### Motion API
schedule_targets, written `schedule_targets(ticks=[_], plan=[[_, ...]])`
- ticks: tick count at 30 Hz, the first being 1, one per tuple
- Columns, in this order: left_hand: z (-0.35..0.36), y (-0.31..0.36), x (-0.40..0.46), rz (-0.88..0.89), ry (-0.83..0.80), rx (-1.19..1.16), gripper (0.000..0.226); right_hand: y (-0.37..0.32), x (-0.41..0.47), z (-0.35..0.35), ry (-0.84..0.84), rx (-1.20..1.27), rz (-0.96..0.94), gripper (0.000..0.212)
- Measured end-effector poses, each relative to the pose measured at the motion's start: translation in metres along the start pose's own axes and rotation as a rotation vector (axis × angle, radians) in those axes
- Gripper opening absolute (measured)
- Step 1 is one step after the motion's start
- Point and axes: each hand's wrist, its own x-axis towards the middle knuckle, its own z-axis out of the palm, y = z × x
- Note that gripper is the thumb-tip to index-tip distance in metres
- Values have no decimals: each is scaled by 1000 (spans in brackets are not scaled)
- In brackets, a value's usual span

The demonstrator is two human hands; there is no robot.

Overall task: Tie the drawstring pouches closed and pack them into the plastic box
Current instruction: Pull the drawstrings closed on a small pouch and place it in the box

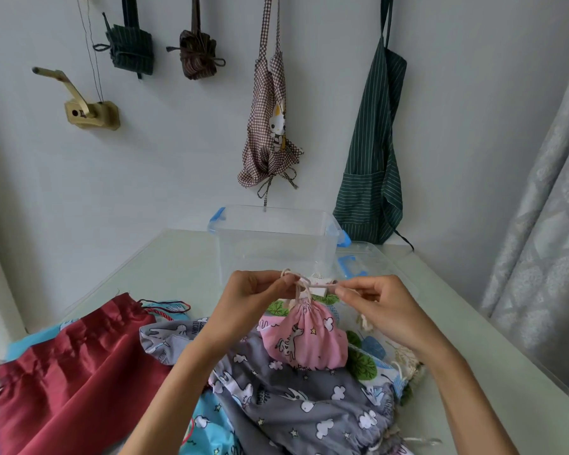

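Observation:
A small pink unicorn-print pouch (304,339) hangs gathered at its neck from a cream drawstring (301,284). My left hand (253,295) pinches one end of the cord and my right hand (375,298) pinches the other, a looped knot between them. Behind the hands stands the clear plastic box (276,238) with blue latches, nothing visible inside it. Under the hands lie a grey unicorn-print pouch (296,399), a dark red satin pouch (66,369), a blue pouch (207,428) and a white leaf-print pouch (365,359).
The box's clear lid (358,261) with a blue handle lies to its right on the pale table (165,264). Aprons and folded cloth bundles hang on the wall behind. A grey curtain (546,231) hangs along the right side.

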Motion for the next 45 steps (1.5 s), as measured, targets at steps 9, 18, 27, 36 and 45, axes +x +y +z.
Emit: schedule_targets(ticks=[9,18,27,36,45], plan=[[1,1,1,-305,253,-138,21,-7,-6,-15,-20,106,16,24],[9,-3,8,-242,196,-491,25,-10,0,-2,-32,771,127,23],[9,5,13,-327,156,-864,28,-1,7,13,-85,1165,370,13],[6,11,-1,-217,-176,39,24,-12,-3,-9,-208,736,254,19],[33,19,-14,-304,-557,370,30,-40,-19,-14,-179,1,127,31]])
